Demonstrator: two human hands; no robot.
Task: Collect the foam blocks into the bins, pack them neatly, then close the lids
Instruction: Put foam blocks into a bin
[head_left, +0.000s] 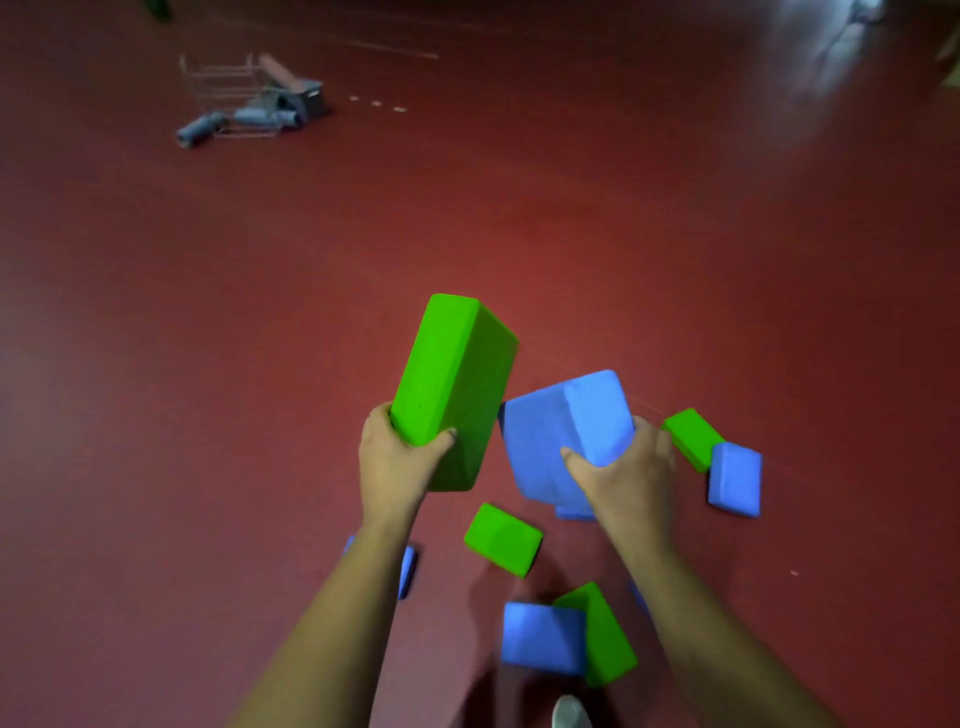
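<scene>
Blue foam block (543, 644) nearest, touching green wedge-lying block (605, 636) on red floor (182, 364). Small green block (503, 539) just beyond.

Left hand (400, 462) wrapped round lower end of tall green block (452, 384). Right hand (623, 478) clasps big blue block (561, 436), thumb on front face.

Green-blue pair (693, 436) at right, touching each other.

Bins not in view.

Likely best: grip firmly without crushing foam, carry both to bin, lay flat with long sides aligned.

Far: wire rack (234, 88) with rolled mats.
</scene>
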